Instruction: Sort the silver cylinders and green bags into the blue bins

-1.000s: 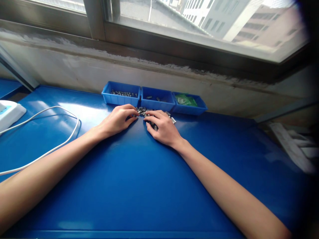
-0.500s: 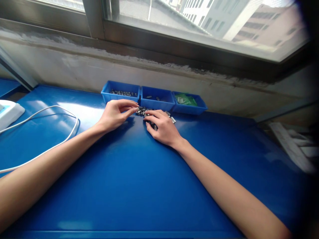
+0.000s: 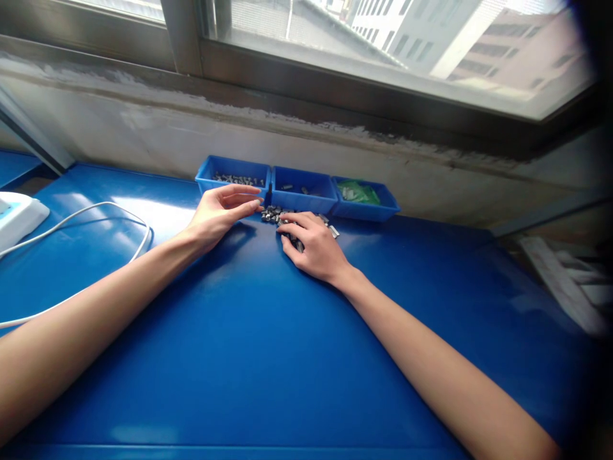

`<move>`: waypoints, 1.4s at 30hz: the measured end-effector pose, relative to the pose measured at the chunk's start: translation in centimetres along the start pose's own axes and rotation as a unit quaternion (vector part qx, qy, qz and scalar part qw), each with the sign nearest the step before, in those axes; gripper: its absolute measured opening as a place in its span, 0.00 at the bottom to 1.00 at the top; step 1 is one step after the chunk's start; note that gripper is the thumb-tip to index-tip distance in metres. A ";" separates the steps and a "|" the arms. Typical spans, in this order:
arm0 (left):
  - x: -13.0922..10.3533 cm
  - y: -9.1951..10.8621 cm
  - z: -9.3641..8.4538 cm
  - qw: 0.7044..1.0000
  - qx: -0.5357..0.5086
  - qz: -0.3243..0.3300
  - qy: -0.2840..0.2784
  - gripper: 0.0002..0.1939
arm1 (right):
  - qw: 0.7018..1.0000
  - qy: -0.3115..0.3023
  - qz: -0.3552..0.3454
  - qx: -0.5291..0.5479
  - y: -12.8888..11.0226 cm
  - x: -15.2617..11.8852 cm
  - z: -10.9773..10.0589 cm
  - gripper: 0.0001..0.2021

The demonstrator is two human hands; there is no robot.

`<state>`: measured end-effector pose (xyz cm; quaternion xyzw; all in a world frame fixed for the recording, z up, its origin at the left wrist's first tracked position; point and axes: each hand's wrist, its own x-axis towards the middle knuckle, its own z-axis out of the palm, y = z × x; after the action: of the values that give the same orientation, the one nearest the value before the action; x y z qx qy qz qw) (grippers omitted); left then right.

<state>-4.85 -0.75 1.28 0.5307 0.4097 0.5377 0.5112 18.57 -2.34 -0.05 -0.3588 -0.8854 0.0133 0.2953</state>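
Many small, shiny metal pieces lie heaped on the smooth blue counter near its back edge. The right hand rests half open against them, fingers curved. The left hand hovers just to their left, thumb near the fingertips; whether it pinches a piece, I cannot tell. Along that edge stand three rectangular blue plastic bins in a row.

I see a shiny blue table, a patchy pale wall and a big bright window above.
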 end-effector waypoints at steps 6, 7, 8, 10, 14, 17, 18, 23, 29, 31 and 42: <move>-0.1 0.4 -0.1 0.997 0.066 0.004 0.032 0.25 | 1.000 0.000 0.000 0.004 0.1 0.0 0.0 0.09; -0.2 0.5 -0.1 0.997 0.072 0.002 0.028 0.25 | 1.000 -0.002 0.001 0.003 0.1 0.0 0.0 0.09; -0.2 0.6 0.0 0.997 0.077 0.002 0.021 0.25 | 1.000 -0.003 0.002 0.003 0.1 -0.1 0.0 0.09; -0.2 0.7 0.1 0.996 0.084 0.010 0.006 0.25 | 1.000 -0.005 0.003 0.004 0.1 -0.1 0.0 0.09; 0.0 1.0 0.0 0.995 0.101 0.017 -0.022 0.26 | 1.000 -0.003 0.002 0.007 0.1 -0.1 0.0 0.09; 0.4 1.1 -0.4 0.995 0.092 0.039 0.022 0.24 | 1.000 0.000 0.001 0.007 0.1 0.0 0.0 0.09; 0.6 1.1 -0.6 0.994 0.081 0.051 0.051 0.22 | 1.000 0.000 0.001 0.007 0.1 0.0 0.0 0.09; 1.4 0.9 -1.2 0.986 0.017 0.064 0.152 0.20 | 1.000 -0.003 0.004 0.008 0.1 -0.1 0.1 0.09; 1.6 0.9 -1.3 0.986 -0.009 0.076 0.147 0.24 | 1.000 -0.001 0.004 0.010 0.2 -0.1 0.1 0.09; 1.5 0.9 -1.3 0.987 0.002 0.078 0.138 0.23 | 1.000 -0.002 0.005 0.010 0.2 0.0 0.1 0.09; -0.1 -0.4 -0.5 0.873 0.406 0.227 -0.144 0.17 | 1.000 -0.006 0.005 0.008 0.0 0.0 0.0 0.10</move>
<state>-5.35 -0.75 0.78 0.8415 0.3822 0.3429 0.1678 18.61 -2.32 -0.08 -0.3608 -0.8852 0.0238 0.2927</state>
